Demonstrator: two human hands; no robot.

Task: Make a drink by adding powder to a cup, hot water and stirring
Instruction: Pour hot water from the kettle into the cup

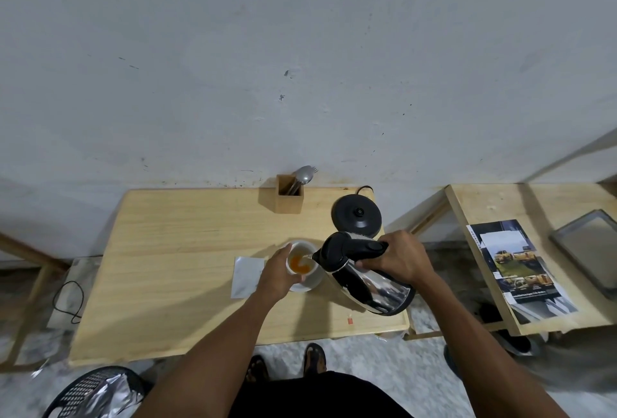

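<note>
Powder is in; the right hand (397, 259) grips the kettle (364, 274), pouring into the cup (300, 262) the left hand (275, 275) holds; stirring remains

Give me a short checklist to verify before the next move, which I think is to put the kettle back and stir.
1. Left hand steadies the cup: ok.
2. Right hand grips the kettle handle: ok.
3. Spout is over the cup: ok.
4. Water level high enough: cannot tell; orange liquid shows inside.
5. Base free for the kettle: ok.
6. Spoon at hand: ok, in the holder behind the cup.
</note>
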